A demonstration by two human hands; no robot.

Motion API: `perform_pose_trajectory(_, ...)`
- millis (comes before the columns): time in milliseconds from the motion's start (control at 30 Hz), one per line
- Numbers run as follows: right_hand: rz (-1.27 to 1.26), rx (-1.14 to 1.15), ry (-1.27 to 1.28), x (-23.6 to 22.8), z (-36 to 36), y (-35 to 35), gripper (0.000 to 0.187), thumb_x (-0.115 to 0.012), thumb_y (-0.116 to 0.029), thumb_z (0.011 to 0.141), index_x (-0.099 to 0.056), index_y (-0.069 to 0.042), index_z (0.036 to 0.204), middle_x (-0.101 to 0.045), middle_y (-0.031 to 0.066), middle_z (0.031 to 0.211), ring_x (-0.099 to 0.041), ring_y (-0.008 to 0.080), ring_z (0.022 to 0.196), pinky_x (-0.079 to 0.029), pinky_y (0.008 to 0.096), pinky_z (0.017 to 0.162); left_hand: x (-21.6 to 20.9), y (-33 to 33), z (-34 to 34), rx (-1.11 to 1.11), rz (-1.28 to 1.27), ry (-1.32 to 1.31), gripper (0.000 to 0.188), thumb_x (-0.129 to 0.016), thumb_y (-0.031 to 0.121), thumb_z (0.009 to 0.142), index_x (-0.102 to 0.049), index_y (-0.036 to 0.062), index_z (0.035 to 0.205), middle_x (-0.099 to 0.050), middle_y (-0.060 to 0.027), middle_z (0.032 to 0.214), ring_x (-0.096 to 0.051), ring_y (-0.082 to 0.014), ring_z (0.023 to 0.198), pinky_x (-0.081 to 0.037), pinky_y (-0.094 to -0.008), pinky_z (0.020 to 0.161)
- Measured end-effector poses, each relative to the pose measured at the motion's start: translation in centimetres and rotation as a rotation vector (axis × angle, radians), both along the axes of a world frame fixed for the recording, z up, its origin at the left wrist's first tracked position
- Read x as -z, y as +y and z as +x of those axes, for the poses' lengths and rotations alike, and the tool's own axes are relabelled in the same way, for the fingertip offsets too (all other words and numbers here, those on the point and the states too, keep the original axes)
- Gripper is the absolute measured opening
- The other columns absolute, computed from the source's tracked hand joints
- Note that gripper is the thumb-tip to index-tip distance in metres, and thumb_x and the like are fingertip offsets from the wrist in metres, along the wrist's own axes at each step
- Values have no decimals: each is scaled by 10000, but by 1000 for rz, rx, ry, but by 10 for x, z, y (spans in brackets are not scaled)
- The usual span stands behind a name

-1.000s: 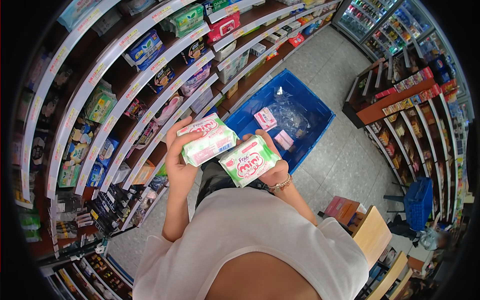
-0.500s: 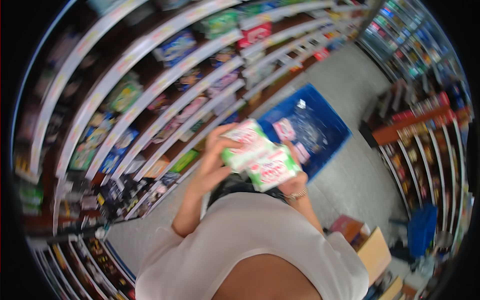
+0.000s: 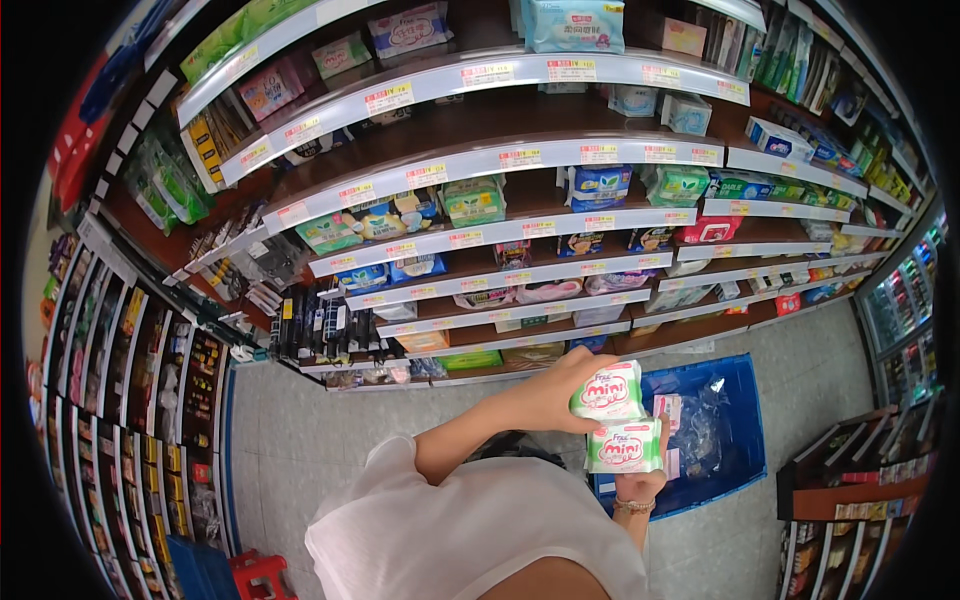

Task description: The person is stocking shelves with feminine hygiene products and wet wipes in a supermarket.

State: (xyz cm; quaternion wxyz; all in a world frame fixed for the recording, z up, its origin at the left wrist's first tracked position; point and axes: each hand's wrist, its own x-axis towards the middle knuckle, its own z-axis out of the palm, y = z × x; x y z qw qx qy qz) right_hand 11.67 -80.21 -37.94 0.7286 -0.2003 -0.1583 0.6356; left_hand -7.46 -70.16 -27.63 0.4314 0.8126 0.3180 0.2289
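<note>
My left hand [image 3: 566,384] is closed on the left side of a white and green sanitary pad pack [image 3: 610,392] with pink print. My right hand [image 3: 641,486] comes from below and is closed around a matching lower sanitary pad pack [image 3: 624,448]. The two packs touch, one just above the other, over the near left edge of a blue crate [image 3: 738,485]. Inside the crate lie a small pink and white pack [image 3: 668,410] and crumpled clear plastic [image 3: 705,425]. Some of my right fingers are hidden behind the lower pack.
Long curved shelves [image 3: 490,165] with several pad packs and boxes run across the far side. Left are racks [image 3: 125,430] of small goods, with a red stool [image 3: 262,577] near them. A brown display stand [image 3: 850,465] is right of the crate. Grey floor [image 3: 290,450] surrounds me.
My view has turned, so the shelves now run across the far side and the hands appear farther right. Both hands still hold the two packs over the crate's edge.
</note>
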Motion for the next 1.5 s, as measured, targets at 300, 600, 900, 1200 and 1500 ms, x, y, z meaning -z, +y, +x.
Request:
perform_pose_trajectory(300,127,-124,72,-11,-55,41,833,-561,21,444,-369,-81,1249,-450,149,1211,-380,341,1191,-283,458,1029,-78,65,-101,-570,620,-177,773,-786,187,557,-400,30,1209,-453,-138,1140,-454,-270,1051,-362,-345,903)
perform_pose_trajectory(600,107,-347,11,-23,-137,92,842,-562,75,426,-382,-76,1235,-455,165,1179,-384,358,1166,-306,461,1003,-205,121,-243,-720,1264,36,675,-724,151,606,-425,-3,1191,-477,-145,1101,-477,-263,1024,-384,-336,873)
perform_pose_trajectory(900,97,-421,59,-15,-183,107,860,-503,134,433,-387,-73,1259,-443,163,1222,-342,358,1216,-296,455,1014,-266,229,-340,-793,771,486,666,-674,322,694,-439,-32,1206,-532,-234,1132,-529,-308,1042,-403,-332,881)
perform_pose_trajectory(1200,72,-428,60,-7,-187,102,899,-487,159,415,-380,-76,1276,-435,165,1236,-338,349,1221,-298,466,1013,-256,304,-362,-712,1061,851,805,-716,222,653,-299,78,1327,-315,-204,1350,-290,-341,1259,-257,-375,1028)
perform_pose_trajectory(1500,18,-401,20,-4,-179,95,892,-514,151,431,-375,-70,1285,-426,183,1241,-357,344,1208,-318,457,1002,-249,318,-366,-746,1215,910,775,-677,260,716,-260,73,1342,-239,-196,1388,-202,-378,1287,-194,-429,1052)
